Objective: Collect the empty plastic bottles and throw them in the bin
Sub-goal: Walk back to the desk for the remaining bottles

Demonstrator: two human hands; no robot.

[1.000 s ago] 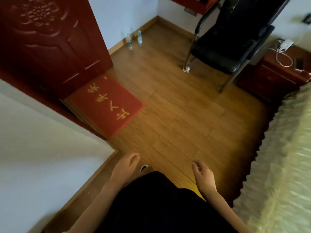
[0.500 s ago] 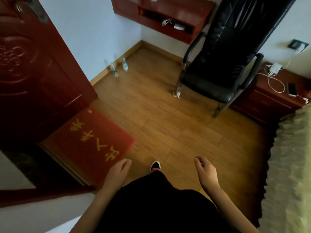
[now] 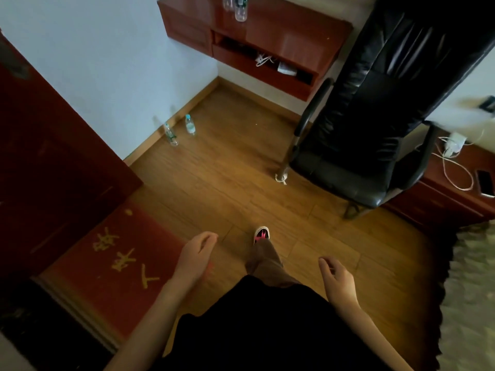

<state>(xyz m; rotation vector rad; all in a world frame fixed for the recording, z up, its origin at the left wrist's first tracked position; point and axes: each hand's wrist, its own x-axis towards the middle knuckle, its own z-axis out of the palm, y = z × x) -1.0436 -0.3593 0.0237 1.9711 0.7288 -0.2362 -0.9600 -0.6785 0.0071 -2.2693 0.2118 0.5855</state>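
Note:
Two clear plastic bottles stand upright on the wooden floor by the white wall: one with a green label [image 3: 170, 135] and one with a blue cap [image 3: 190, 125]. More clear bottles [image 3: 239, 8] stand on the red wall-mounted desk [image 3: 284, 33] at the top edge. My left hand [image 3: 197, 254] hangs low over the edge of the red doormat, fingers loosely curled, holding nothing. My right hand [image 3: 336, 278] is also empty with fingers apart, low at centre right. Both hands are far from every bottle. No bin is in view.
A black office chair [image 3: 369, 135] stands at the right, in front of a red bedside cabinet [image 3: 455, 183] with cables and a phone. A dark red door [image 3: 53, 156] is at the left, a red doormat [image 3: 115, 266] below it, a bed cover [image 3: 476, 290] at far right.
The view has moved forward into the room and tilted up; the floor bottles appear nearer and the desk with bottles has come into sight. One foot has stepped forward.

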